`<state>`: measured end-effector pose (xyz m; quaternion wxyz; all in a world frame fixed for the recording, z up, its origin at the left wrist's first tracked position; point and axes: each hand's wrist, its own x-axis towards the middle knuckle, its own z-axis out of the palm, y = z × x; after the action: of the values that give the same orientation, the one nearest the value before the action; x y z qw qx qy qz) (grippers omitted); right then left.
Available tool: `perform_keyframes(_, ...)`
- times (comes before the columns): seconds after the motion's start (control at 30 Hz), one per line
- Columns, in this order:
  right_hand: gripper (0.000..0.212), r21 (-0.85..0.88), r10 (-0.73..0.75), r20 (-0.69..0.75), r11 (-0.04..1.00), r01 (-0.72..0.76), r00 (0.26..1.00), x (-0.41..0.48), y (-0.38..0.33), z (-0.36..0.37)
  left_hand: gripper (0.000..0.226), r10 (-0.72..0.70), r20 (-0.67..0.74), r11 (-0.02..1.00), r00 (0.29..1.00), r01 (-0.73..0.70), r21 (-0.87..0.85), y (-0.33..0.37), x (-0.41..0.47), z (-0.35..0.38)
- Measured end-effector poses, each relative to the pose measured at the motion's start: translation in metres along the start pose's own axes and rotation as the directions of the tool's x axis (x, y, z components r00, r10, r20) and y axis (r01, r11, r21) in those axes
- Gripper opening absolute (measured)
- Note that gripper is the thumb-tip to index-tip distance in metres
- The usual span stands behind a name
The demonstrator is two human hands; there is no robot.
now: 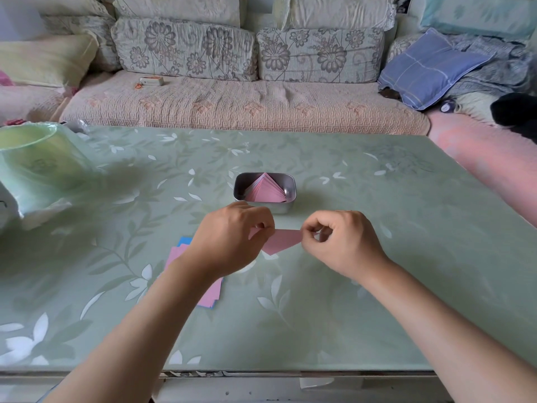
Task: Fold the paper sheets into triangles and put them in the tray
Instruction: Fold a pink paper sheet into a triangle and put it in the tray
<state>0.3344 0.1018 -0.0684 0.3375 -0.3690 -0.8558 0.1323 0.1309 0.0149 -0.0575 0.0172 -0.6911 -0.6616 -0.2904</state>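
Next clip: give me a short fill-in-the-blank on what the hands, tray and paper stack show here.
The left hand and right hand together pinch one folded sheet whose colour is ____.
The metal tray holds a pile of folded papers shaped as ____.
The stack of flat sheets lies partly under the ____ forearm.
Missing words: pink; triangles; left.

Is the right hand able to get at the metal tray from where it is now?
Probably yes. The tray lies just beyond the right hand, top open, only bare table between. That hand and the left hand both pinch the pink triangle, though.
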Motion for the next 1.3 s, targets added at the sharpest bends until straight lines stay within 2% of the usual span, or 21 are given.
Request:
perform_keyframes(0.3,0.009,-0.054,0.093,-0.042,0.994,-0.095,0.995,0.002,0.015,-0.003,0.006,-0.063,-0.029,0.996,0.998,0.065,0.061,-0.017,0.002,-0.009)
perform_keyframes(0.4,0.004,0.015,0.005,-0.061,1.0,-0.004,0.998,0.002,0.009,-0.001,0.007,-0.031,-0.035,0.999,0.999,0.032,0.037,-0.011,0.0,-0.007)
perform_keyframes(0.47,0.014,0.041,-0.068,-0.041,0.997,0.07,0.997,0.002,0.003,0.001,0.009,0.007,-0.036,1.0,0.999,-0.006,0.019,-0.005,0.0,-0.005)
perform_keyframes(0.53,0.012,0.062,-0.115,-0.005,0.991,0.115,0.993,0.002,-0.001,0.004,0.009,0.03,-0.045,1.0,0.999,-0.03,0.002,-0.001,0.0,-0.004)
perform_keyframes(0.6,0.003,0.071,-0.145,0.004,0.987,0.144,0.989,0.002,-0.002,0.008,0.009,0.056,-0.067,0.998,0.996,-0.054,0.023,0.0,0.0,-0.003)
perform_keyframes(0.7,0.009,0.072,-0.163,-0.01,0.984,0.163,0.987,0.0,-0.003,0.011,0.006,0.144,-0.093,0.986,0.985,-0.134,0.101,0.002,0.0,-0.001)
perform_keyframes(0.83,0.014,0.025,-0.217,0.001,0.976,0.217,0.976,-0.001,-0.008,0.013,0.021,0.196,-0.108,0.979,0.975,-0.188,0.085,0.011,-0.002,0.007)
perform_keyframes(1.03,0.013,-0.004,-0.231,0.03,0.973,0.231,0.972,-0.002,-0.008,0.01,0.03,0.163,-0.095,0.986,0.982,-0.164,-0.006,0.012,-0.003,0.008)
perform_keyframes(1.2,0.012,-0.004,-0.214,0.032,0.977,0.214,0.976,0.002,-0.007,0.005,0.01,0.067,-0.034,0.996,0.997,-0.068,-0.05,0.001,0.0,-0.004)
perform_keyframes(1.3,0.014,0.001,-0.189,0.015,0.982,0.189,0.982,0.003,-0.001,0.0,0.011,0.037,-0.029,0.998,0.999,-0.038,-0.048,-0.006,0.0,-0.01)
